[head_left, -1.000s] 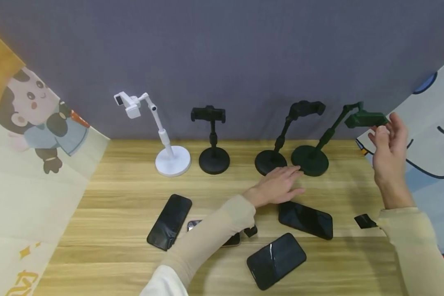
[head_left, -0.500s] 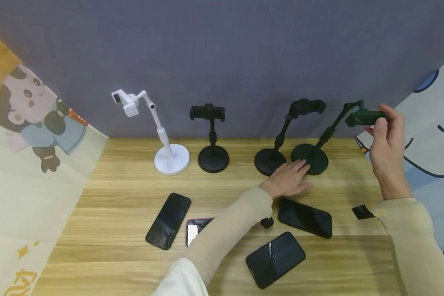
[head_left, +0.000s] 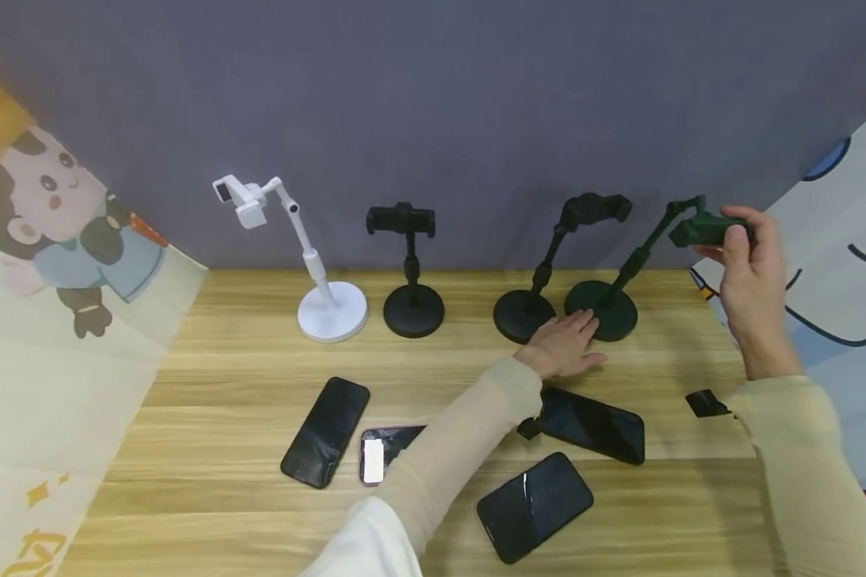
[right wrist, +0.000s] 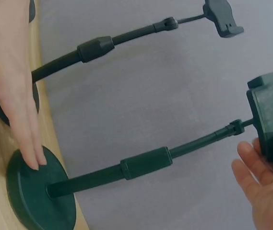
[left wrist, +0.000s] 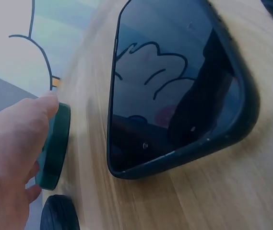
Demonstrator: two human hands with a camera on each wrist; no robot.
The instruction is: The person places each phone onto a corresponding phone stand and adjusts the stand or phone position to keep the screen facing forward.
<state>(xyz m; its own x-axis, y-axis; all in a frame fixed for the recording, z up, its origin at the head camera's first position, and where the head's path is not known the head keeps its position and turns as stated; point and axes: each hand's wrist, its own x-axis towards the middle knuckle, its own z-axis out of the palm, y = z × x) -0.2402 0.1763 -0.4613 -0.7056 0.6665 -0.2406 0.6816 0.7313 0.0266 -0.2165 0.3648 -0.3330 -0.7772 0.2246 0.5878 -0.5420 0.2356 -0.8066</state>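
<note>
A dark green phone stand (head_left: 624, 318) stands at the back right of the table, its arm slanting up to a clamp (head_left: 698, 230). My left hand (head_left: 564, 346) lies with straight fingers on the edge of its round base; the right wrist view shows those fingertips (right wrist: 34, 160) on the green disc. My right hand (head_left: 754, 288) pinches the outer end of the clamp between thumb and fingers. No phone sits in this clamp (right wrist: 269, 112). Close to my left forearm lies a black phone (head_left: 593, 426), large in the left wrist view.
To the left stand two black phone stands (head_left: 523, 315) (head_left: 414, 311) and a white one (head_left: 332, 312). More phones lie in front: one (head_left: 326, 433) at left, one (head_left: 536, 507) in front, another (head_left: 373, 458) partly under my left sleeve. A grey partition (head_left: 433, 120) rises behind.
My left hand has slid right and onto the green base from beside it. My right hand has moved slightly up and left, and its fingers now close around the clamp's end.
</note>
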